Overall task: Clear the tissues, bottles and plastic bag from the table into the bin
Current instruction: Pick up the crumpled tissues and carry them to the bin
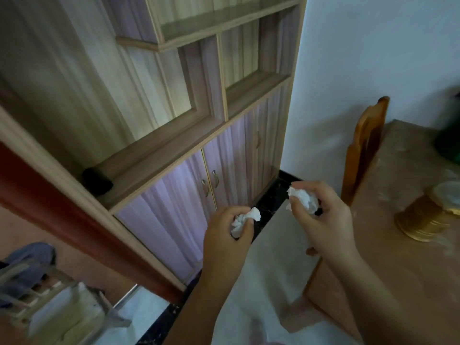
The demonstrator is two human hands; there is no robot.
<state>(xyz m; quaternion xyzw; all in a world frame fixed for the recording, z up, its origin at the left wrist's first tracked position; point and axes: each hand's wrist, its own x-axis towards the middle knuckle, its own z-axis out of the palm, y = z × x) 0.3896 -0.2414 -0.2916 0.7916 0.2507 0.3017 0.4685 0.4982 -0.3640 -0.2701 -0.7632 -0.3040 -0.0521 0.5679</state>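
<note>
Head view looks down on two forearms reaching forward, beside the left edge of the tabletop (398, 282). The left hand (225, 235) is raised with its back toward the camera. Its fingers are curled in and the thumb is closed over a crumpled tissue (245, 219). The grip is narrow, and the white wad pokes out above the thumb.

The right hand (323, 220) sits a little higher and farther forward, with the wrist bent. Its grip is curled round a second tissue (302, 198), which shows white at the fingertips. The two hands are near each other but apart, both held in the air in front of the wooden cabinet (174, 135), above the dark floor (268, 195).

On the tabletop, well to the right of the hands, stands a gold round thing (420, 221), perhaps a spool; blur leaves that unclear. A wooden chair back (366, 145) rises at the tabletop's far side.
</note>
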